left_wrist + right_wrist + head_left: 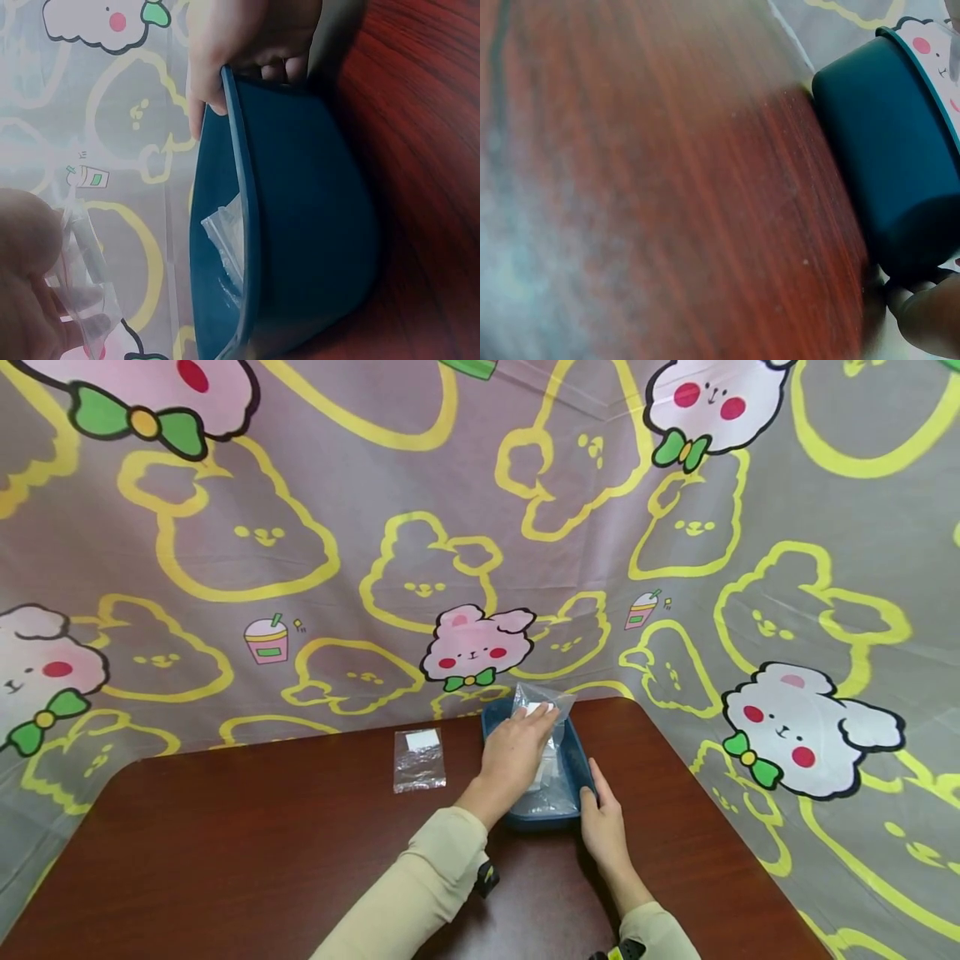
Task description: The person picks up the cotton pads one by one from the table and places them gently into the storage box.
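A deep blue plastic bin (543, 822) stands on the table, with clear plastic bags (558, 800) holding white pieces inside it. Over the bin, my left hand (516, 756) holds another clear bag (534, 695), pinched between thumb and fingers in the left wrist view, where the bag (88, 259) hangs beside the rim. My right hand (606, 831) grips the bin's near right side, its thumb over the rim. In the right wrist view, the fingers of that hand (934, 315) lie low against the bin's outer wall (892, 150).
Left of the bin, a flat clear bag (418, 770) with a white label lies on the brown wooden table (262, 835). A cartoon-printed curtain (315, 527) rises behind the table and along its right side.
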`<state>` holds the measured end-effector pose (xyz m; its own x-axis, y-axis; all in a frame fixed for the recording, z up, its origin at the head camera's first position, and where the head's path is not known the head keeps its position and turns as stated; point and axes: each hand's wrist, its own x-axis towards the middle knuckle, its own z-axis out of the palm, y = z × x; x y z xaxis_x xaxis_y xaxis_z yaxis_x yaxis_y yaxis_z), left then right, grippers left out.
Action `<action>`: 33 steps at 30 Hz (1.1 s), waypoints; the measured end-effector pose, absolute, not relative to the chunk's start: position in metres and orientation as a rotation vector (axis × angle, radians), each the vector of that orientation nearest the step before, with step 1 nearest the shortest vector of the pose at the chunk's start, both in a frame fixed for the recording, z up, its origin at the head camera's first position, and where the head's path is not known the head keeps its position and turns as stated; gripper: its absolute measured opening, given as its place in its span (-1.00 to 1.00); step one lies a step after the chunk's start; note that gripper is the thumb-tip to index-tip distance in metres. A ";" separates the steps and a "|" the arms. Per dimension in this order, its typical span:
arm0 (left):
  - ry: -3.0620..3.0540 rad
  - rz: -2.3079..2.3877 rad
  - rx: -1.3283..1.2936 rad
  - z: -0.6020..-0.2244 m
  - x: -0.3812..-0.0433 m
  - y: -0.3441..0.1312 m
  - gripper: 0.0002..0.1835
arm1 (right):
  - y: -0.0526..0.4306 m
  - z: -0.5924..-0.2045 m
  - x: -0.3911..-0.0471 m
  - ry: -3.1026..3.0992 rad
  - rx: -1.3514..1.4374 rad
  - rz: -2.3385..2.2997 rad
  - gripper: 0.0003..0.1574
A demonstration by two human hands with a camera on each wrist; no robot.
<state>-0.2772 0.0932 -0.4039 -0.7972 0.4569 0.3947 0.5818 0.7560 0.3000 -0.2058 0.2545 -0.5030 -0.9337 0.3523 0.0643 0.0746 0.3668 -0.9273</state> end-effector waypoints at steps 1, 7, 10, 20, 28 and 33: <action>-2.658 -0.602 -0.805 -0.404 -0.277 0.094 -0.58 | 0.254 -0.503 -0.206 -2.379 -0.379 1.595 -0.33; -2.681 -0.609 -0.802 -0.404 -0.278 0.098 -0.58 | 0.253 -0.502 -0.206 -2.371 -0.372 1.587 -0.33; -2.699 -0.592 -0.803 -0.404 -0.278 0.100 -0.58 | 0.252 -0.501 -0.206 -2.366 -0.364 1.585 -0.33; -2.776 -0.478 -0.826 -0.405 -0.278 0.103 -0.50 | 0.252 -0.501 -0.205 -2.370 -0.369 1.585 -0.33; -2.773 -0.505 -0.829 -0.405 -0.278 0.099 -0.49 | 0.252 -0.499 -0.204 -2.356 -0.350 1.578 -0.33; -2.789 -0.488 -0.833 -0.407 -0.279 0.094 -0.49 | 0.251 -0.499 -0.203 -2.355 -0.352 1.597 -0.32</action>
<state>-0.2787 0.0944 -0.4070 -0.8241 0.4974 0.2709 0.5598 0.7880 0.2562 -0.2027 0.2509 -0.4987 -0.9331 0.3487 0.0884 0.0468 0.3614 -0.9312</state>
